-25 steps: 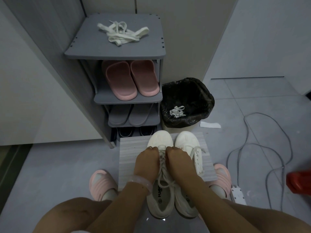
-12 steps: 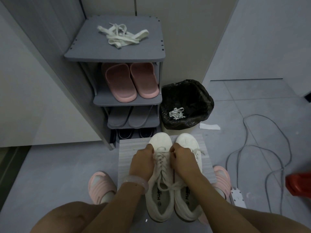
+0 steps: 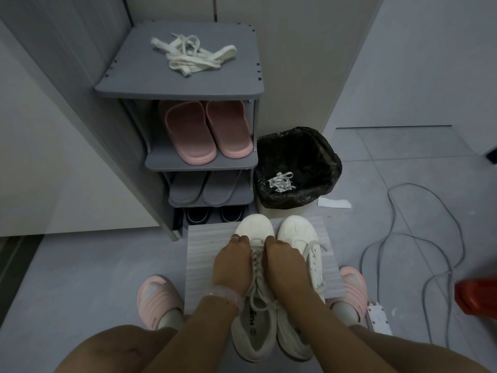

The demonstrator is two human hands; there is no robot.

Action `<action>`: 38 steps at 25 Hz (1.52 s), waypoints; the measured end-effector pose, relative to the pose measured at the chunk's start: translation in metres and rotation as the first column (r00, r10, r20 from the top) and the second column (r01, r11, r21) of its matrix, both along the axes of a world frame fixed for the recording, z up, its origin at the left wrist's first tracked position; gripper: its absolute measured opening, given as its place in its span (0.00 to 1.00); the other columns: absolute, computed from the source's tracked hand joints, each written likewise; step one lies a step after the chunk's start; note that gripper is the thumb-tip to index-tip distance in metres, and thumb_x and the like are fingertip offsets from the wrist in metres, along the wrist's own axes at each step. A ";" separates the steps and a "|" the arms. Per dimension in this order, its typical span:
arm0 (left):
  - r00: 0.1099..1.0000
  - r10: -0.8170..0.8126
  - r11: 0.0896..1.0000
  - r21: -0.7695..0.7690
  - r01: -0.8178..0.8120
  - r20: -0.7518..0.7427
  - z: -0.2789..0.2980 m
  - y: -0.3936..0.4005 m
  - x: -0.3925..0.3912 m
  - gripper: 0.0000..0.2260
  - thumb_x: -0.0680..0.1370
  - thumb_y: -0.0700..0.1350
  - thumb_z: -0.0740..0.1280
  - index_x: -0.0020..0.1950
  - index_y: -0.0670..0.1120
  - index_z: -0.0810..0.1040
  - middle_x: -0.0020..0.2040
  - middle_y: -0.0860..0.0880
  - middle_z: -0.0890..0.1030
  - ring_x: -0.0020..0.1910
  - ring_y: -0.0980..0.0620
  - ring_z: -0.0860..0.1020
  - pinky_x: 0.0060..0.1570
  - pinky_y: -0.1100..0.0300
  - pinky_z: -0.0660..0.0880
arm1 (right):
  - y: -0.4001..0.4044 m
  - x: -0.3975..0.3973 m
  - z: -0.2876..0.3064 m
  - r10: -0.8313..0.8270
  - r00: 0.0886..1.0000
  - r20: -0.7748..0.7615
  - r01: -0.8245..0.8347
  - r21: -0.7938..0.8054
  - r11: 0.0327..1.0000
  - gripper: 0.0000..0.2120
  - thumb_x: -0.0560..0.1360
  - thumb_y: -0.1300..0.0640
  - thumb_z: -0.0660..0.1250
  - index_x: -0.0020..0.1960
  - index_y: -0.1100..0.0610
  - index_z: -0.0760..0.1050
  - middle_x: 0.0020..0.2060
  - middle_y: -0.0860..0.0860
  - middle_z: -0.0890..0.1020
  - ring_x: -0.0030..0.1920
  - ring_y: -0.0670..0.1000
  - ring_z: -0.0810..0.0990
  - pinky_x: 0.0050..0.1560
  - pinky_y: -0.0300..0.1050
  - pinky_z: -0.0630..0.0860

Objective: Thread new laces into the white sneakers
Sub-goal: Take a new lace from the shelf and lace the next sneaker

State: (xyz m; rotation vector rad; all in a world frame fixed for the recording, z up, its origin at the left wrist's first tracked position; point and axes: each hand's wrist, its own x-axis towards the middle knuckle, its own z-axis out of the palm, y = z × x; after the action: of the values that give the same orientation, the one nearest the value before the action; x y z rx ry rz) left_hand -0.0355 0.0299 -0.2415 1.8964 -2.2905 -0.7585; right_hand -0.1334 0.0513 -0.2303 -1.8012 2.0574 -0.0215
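the left hand (image 3: 233,261) and right hand (image 3: 286,261) sit side by side on the left white sneaker (image 3: 254,292), fingers curled down at the lowest eyelets near the toe; whether they pinch its lace (image 3: 257,281) i cannot tell. the right white sneaker (image 3: 305,254) touches it, both on a pale grey mat (image 3: 200,265). beyond, a bundle of white laces (image 3: 192,55) lies on top of the grey shoe rack (image 3: 129,76), and more laces (image 3: 281,181) lie in the black-lined bin (image 3: 322,154).
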 end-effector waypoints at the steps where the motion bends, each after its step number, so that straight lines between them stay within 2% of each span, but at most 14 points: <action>1: 1.000 -0.007 1.000 0.005 0.007 0.005 -0.001 0.000 0.000 0.09 0.80 0.42 0.54 0.55 0.41 0.70 0.57 0.45 0.74 0.51 0.49 0.77 0.49 0.60 0.72 | 0.000 0.000 -0.001 0.008 1.000 0.002 -0.008 -0.005 1.000 0.10 0.80 0.63 0.50 0.57 0.60 0.67 0.52 0.55 0.79 0.49 0.54 0.79 0.41 0.43 0.68; 5: 0.999 -0.012 1.000 0.018 0.013 -0.032 -0.003 0.002 0.001 0.11 0.81 0.44 0.54 0.61 0.41 0.66 0.57 0.44 0.75 0.53 0.48 0.77 0.52 0.60 0.72 | 0.000 0.001 -0.001 -0.027 0.999 0.036 0.027 0.003 1.000 0.11 0.80 0.62 0.49 0.60 0.59 0.64 0.52 0.55 0.79 0.49 0.54 0.80 0.41 0.43 0.66; 8: 0.999 -0.010 1.000 0.009 0.010 -0.045 0.002 0.003 0.001 0.13 0.81 0.45 0.54 0.63 0.41 0.64 0.57 0.44 0.76 0.53 0.47 0.77 0.52 0.58 0.72 | 0.001 0.001 0.002 -0.045 0.998 0.049 0.044 0.016 0.999 0.11 0.80 0.62 0.49 0.61 0.60 0.63 0.52 0.56 0.79 0.50 0.56 0.80 0.43 0.45 0.70; 12: 0.992 0.023 1.000 0.025 -0.020 -0.122 0.010 -0.001 0.002 0.11 0.79 0.44 0.55 0.60 0.44 0.67 0.52 0.44 0.77 0.51 0.45 0.76 0.49 0.57 0.70 | 0.003 -0.002 0.004 -0.118 0.981 0.153 0.114 0.033 0.993 0.10 0.79 0.62 0.52 0.60 0.60 0.64 0.50 0.58 0.79 0.49 0.57 0.79 0.40 0.44 0.67; 15: 0.994 0.003 1.000 0.005 -0.003 -0.110 0.009 -0.007 0.000 0.10 0.79 0.42 0.56 0.58 0.45 0.72 0.52 0.44 0.75 0.51 0.45 0.76 0.50 0.56 0.71 | 0.007 -0.006 0.008 -0.183 0.951 0.251 0.176 0.051 0.983 0.11 0.78 0.63 0.53 0.60 0.59 0.64 0.48 0.58 0.80 0.47 0.58 0.79 0.41 0.45 0.69; 17: 0.992 0.021 0.999 0.031 -0.017 -0.126 0.006 -0.008 -0.003 0.10 0.79 0.42 0.57 0.57 0.44 0.74 0.54 0.43 0.72 0.51 0.45 0.75 0.50 0.55 0.72 | 0.010 -0.008 0.008 -0.173 0.943 0.286 0.166 0.049 0.985 0.10 0.78 0.63 0.53 0.58 0.59 0.65 0.47 0.58 0.80 0.47 0.57 0.79 0.41 0.45 0.70; 21: 0.990 0.067 0.997 0.033 -0.064 -0.123 0.000 -0.007 -0.009 0.08 0.79 0.41 0.56 0.54 0.41 0.73 0.55 0.42 0.69 0.51 0.44 0.74 0.49 0.51 0.74 | 0.012 -0.010 0.008 -0.128 0.949 0.289 0.129 0.015 0.991 0.10 0.79 0.62 0.52 0.58 0.60 0.67 0.48 0.57 0.80 0.45 0.55 0.79 0.38 0.41 0.65; 24: 0.987 0.072 0.997 -0.004 -0.073 -0.146 -0.001 -0.004 -0.009 0.09 0.80 0.43 0.55 0.55 0.41 0.71 0.53 0.42 0.68 0.48 0.44 0.73 0.48 0.52 0.74 | 0.012 -0.011 0.008 -0.130 0.943 0.305 0.128 0.024 0.991 0.09 0.79 0.61 0.53 0.58 0.60 0.67 0.48 0.57 0.80 0.41 0.53 0.75 0.39 0.41 0.66; 26: 0.979 0.057 0.998 -0.016 -0.062 -0.196 0.000 -0.006 -0.005 0.09 0.80 0.43 0.56 0.56 0.42 0.71 0.51 0.44 0.68 0.45 0.47 0.72 0.47 0.56 0.71 | 0.012 -0.012 0.009 -0.116 0.942 0.316 0.115 0.022 0.993 0.09 0.79 0.60 0.53 0.57 0.60 0.67 0.48 0.58 0.80 0.43 0.55 0.77 0.41 0.43 0.70; 29: 0.930 0.104 0.994 0.070 -0.085 -0.352 0.006 -0.003 0.007 0.09 0.78 0.43 0.60 0.58 0.44 0.70 0.50 0.46 0.70 0.46 0.50 0.70 0.47 0.60 0.67 | 0.019 -0.010 0.014 -0.051 0.939 0.339 0.053 0.003 0.999 0.11 0.79 0.56 0.55 0.59 0.59 0.67 0.50 0.57 0.79 0.48 0.55 0.78 0.45 0.46 0.73; 31: 0.909 0.152 0.980 0.179 -0.087 -0.389 0.009 0.009 0.017 0.07 0.76 0.42 0.63 0.52 0.45 0.68 0.49 0.47 0.71 0.45 0.52 0.70 0.42 0.64 0.66 | 0.031 -0.006 0.014 0.002 0.945 0.328 0.001 -0.009 1.000 0.14 0.78 0.52 0.58 0.60 0.58 0.67 0.51 0.56 0.77 0.50 0.55 0.77 0.45 0.45 0.71; 33: 0.905 0.153 0.955 0.295 -0.032 -0.398 0.010 0.024 0.028 0.08 0.75 0.42 0.65 0.49 0.47 0.67 0.48 0.48 0.70 0.45 0.53 0.70 0.37 0.66 0.65 | 0.044 -0.001 0.012 0.073 0.964 0.257 -0.077 0.005 0.997 0.19 0.75 0.52 0.62 0.62 0.57 0.65 0.54 0.55 0.74 0.52 0.54 0.75 0.49 0.45 0.72; 35: 0.939 0.067 0.953 0.300 0.040 -0.338 0.008 0.034 0.037 0.11 0.75 0.46 0.66 0.53 0.47 0.67 0.50 0.49 0.69 0.48 0.52 0.72 0.40 0.66 0.68 | 0.049 0.001 0.010 0.086 0.977 0.196 -0.087 -0.001 0.996 0.22 0.73 0.53 0.64 0.64 0.57 0.63 0.57 0.55 0.72 0.54 0.53 0.73 0.51 0.44 0.72; 38: 0.990 -0.053 0.992 0.111 0.068 -0.130 0.005 0.041 0.035 0.15 0.77 0.51 0.62 0.60 0.46 0.66 0.54 0.47 0.74 0.53 0.48 0.75 0.47 0.60 0.71 | 0.047 0.005 0.011 0.006 0.978 0.209 0.001 -0.031 1.000 0.20 0.75 0.52 0.61 0.64 0.57 0.62 0.56 0.54 0.73 0.54 0.53 0.74 0.50 0.44 0.72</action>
State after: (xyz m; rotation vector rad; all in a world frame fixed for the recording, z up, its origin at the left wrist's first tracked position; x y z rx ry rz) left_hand -0.0005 0.0705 -0.2361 1.7729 -2.2816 -1.0085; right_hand -0.1287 0.0985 -0.2197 -1.7392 1.9164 -0.2332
